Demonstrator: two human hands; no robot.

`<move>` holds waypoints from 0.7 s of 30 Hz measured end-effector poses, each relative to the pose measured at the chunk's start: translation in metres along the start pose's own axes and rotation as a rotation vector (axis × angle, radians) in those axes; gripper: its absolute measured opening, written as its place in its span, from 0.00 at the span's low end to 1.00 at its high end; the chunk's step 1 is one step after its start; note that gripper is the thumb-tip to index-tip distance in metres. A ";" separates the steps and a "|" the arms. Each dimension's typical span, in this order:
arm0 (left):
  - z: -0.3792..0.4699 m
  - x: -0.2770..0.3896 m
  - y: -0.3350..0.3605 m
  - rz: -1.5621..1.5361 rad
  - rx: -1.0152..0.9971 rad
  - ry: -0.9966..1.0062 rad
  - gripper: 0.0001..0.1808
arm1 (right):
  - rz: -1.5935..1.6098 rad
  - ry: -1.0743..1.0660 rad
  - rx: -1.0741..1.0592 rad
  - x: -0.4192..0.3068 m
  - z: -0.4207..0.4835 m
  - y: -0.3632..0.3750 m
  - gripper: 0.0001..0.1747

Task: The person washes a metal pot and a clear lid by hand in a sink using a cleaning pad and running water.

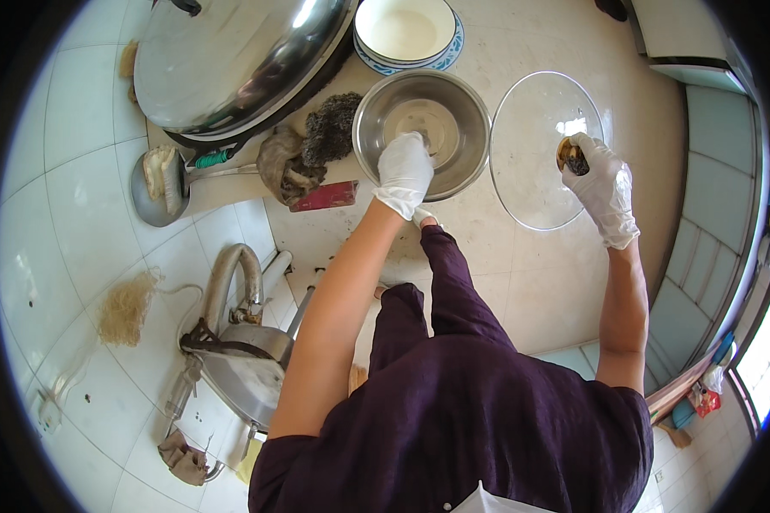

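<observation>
My left hand [405, 168], in a white glove, reaches over the near rim of a stainless steel basin [468, 122]. Its fingers point down inside the bowl and are mostly hidden. A small greyish patch shows by the fingertips, too unclear to name. To the right, my gloved right hand [602, 179] grips the brown and black knob [572, 157] of a round clear glass lid [532, 192]. The lid's left edge appears beside the basin's right rim.
A large domed metal lid [231, 58] covers a wok at upper left. Steel wool [332, 128], a grey rag [280, 160] and a ladle [160, 199] lie left of the basin. Stacked bowls [405, 29] stand behind it. A metal sink [244, 359] is lower left.
</observation>
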State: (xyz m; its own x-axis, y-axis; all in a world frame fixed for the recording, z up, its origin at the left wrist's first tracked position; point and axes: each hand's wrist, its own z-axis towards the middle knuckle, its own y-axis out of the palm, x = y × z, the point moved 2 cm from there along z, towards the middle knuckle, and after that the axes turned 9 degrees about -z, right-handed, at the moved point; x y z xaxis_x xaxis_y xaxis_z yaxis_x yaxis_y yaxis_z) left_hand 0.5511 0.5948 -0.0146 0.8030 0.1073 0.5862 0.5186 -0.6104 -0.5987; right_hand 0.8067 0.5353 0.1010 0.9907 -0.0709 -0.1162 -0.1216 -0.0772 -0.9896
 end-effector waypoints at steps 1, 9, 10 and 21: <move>0.005 -0.006 0.003 0.040 0.070 0.065 0.19 | -0.007 -0.003 -0.002 0.000 0.001 0.001 0.15; 0.040 -0.033 0.042 0.372 0.032 0.161 0.29 | 0.007 -0.018 -0.011 -0.007 0.002 0.003 0.17; 0.039 -0.035 0.047 0.383 0.030 0.149 0.31 | 0.006 -0.022 -0.019 -0.007 0.002 0.003 0.18; 0.032 -0.033 0.055 0.367 0.053 0.164 0.28 | 0.026 -0.050 0.003 0.000 -0.001 0.017 0.18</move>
State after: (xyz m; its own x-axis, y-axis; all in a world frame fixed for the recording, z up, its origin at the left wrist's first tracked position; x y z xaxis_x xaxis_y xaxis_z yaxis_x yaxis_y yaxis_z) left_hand 0.5630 0.5826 -0.0845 0.8824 -0.2390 0.4053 0.2246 -0.5429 -0.8092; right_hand 0.8045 0.5327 0.0846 0.9890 -0.0226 -0.1459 -0.1472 -0.0727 -0.9864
